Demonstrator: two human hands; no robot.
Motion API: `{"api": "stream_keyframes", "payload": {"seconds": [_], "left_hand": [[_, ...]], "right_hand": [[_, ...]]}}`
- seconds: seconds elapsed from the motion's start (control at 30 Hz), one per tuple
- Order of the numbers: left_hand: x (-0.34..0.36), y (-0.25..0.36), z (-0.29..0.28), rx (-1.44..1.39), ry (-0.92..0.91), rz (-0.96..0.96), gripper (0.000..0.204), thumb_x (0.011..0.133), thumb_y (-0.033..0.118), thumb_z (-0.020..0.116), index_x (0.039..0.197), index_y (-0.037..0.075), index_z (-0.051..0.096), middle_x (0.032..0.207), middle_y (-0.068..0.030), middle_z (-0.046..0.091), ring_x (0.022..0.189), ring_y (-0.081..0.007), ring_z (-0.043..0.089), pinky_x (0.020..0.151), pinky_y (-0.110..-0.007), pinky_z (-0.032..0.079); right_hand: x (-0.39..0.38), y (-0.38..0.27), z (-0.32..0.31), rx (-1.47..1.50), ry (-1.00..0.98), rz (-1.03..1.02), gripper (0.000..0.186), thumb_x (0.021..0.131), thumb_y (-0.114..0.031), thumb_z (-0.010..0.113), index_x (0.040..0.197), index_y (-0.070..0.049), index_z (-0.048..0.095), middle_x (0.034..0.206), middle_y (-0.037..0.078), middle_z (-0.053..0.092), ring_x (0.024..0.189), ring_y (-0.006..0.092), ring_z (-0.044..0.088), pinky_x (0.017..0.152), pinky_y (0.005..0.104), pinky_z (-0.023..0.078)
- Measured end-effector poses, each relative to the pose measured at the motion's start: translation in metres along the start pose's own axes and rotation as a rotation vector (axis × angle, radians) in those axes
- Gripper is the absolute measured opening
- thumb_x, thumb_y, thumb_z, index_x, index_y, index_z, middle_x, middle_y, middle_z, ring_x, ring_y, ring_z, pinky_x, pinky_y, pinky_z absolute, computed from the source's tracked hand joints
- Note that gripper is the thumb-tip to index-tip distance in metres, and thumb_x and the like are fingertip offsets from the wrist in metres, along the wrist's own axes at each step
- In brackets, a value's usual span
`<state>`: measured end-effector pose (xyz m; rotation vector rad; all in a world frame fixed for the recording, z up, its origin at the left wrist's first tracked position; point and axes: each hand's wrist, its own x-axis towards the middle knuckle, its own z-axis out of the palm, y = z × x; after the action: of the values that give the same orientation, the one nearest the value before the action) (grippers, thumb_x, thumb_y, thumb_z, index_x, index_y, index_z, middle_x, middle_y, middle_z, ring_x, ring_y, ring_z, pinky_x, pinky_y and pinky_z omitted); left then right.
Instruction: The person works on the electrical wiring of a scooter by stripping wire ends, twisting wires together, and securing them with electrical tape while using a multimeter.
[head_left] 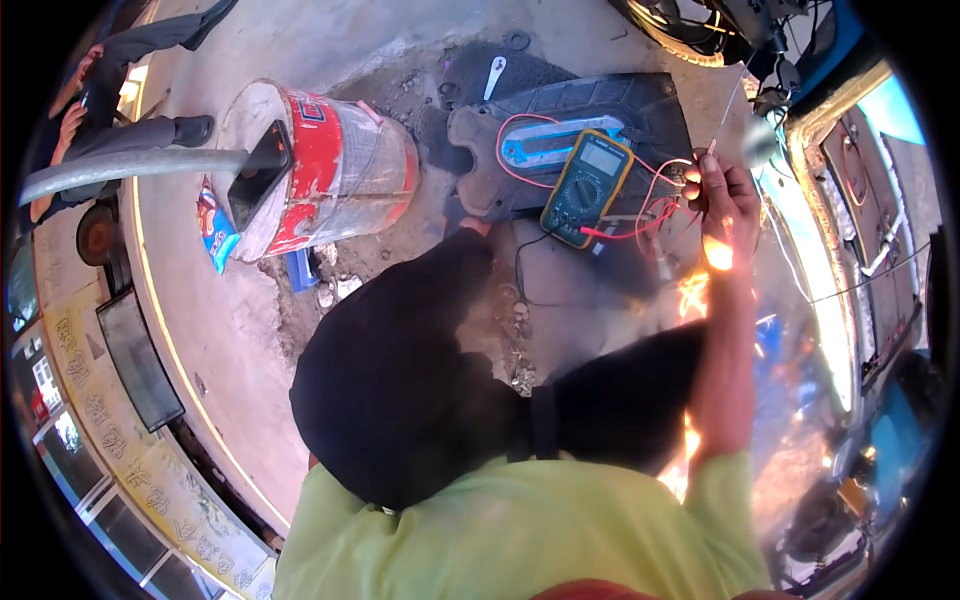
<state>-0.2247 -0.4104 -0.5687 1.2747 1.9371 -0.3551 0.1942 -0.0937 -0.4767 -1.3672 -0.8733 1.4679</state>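
My right hand [722, 205] is raised at the right, its thumb and fingers closed in a pinch on a thin wire [729, 112] that runs up toward the vehicle. Looped red leads [655, 215] hang beside the fingers. To the left of this hand, a multimeter [588, 188] with a yellow rim and teal face lies tilted on a black moulded panel [648, 112]. Its display is too small to read. A blue flat piece [528, 150] is partly tucked behind the meter. No left hand shows; my dark-clad left leg covers much of that side.
A worn red-and-white drum [350, 180] stands at the left, with a black phone [262, 172] and a blue snack packet [216, 232] on it. A grey pipe [140, 170] reaches toward it. A white tool [495, 76] lies beyond. Vehicle parts [870, 190] fill the right; another person [110, 110] is far left.
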Motion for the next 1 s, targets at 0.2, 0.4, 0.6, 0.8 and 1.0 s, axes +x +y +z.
{"api": "stream_keyframes", "payload": {"seconds": [0.2, 0.4, 0.6, 0.8, 1.0], "left_hand": [[-0.017, -0.002, 0.029, 0.072, 0.097, 0.081, 0.037, 0.086, 0.023, 0.064, 0.118, 0.004, 0.064, 0.12, -0.0196, 0.06, 0.106, -0.034, 0.059, 0.091, -0.048, 0.047], [-0.07, -0.014, 0.037, 0.077, 0.346, 0.12, 0.039, 0.083, 0.021, 0.064, 0.118, 0.004, 0.064, 0.126, -0.0225, 0.058, 0.113, -0.0396, 0.057, 0.096, -0.052, 0.045], [-0.137, -0.024, 0.083, -0.108, 0.018, -0.151, 0.065, 0.08, 0.043, 0.074, 0.136, 0.015, 0.055, 0.142, -0.0189, 0.045, 0.134, -0.0377, 0.041, 0.108, -0.057, 0.033], [-0.146, -0.038, 0.12, 0.033, 0.185, -0.194, 0.077, 0.075, 0.051, 0.078, 0.139, 0.017, 0.053, 0.148, -0.016, 0.041, 0.143, -0.036, 0.029, 0.114, -0.06, 0.026], [-0.174, -0.082, 0.1, -0.144, 0.153, -0.433, 0.098, 0.062, 0.057, 0.084, 0.144, 0.017, 0.048, 0.152, -0.0179, 0.036, 0.145, -0.0362, 0.028, 0.113, -0.062, 0.027]], "right_hand": [[0.0, 0.001, 0.029, -0.016, -0.024, -0.031, 0.026, 0.1, -0.024, 0.064, 0.111, -0.001, 0.069, 0.088, 0.003, 0.068, 0.073, 0.0088, 0.059, 0.066, 0.0219, 0.046], [0.024, 0.018, 0.035, -0.139, 0.041, -0.147, 0.03, 0.102, -0.022, 0.06, 0.122, 0.0, 0.063, 0.094, 0.003, 0.066, 0.073, 0.0093, 0.057, 0.069, 0.0218, 0.05], [0.05, -0.01, 0.005, 0.054, -0.221, -0.026, 0.024, 0.102, -0.021, 0.061, 0.116, -0.002, 0.066, 0.091, 0.001, 0.061, 0.073, 0.0077, 0.051, 0.063, 0.0194, 0.04], [0.075, -0.02, -0.025, -0.205, -0.178, -0.015, 0.027, 0.102, -0.027, 0.06, 0.114, -0.004, 0.066, 0.095, 0.0, 0.061, 0.072, 0.0086, 0.044, 0.064, 0.0222, 0.034], [0.068, -0.001, -0.031, -0.196, -0.162, 0.022, 0.03, 0.102, -0.025, 0.061, 0.121, -0.003, 0.065, 0.096, 0.0, 0.061, 0.075, 0.0094, 0.046, 0.065, 0.0233, 0.036]]}}
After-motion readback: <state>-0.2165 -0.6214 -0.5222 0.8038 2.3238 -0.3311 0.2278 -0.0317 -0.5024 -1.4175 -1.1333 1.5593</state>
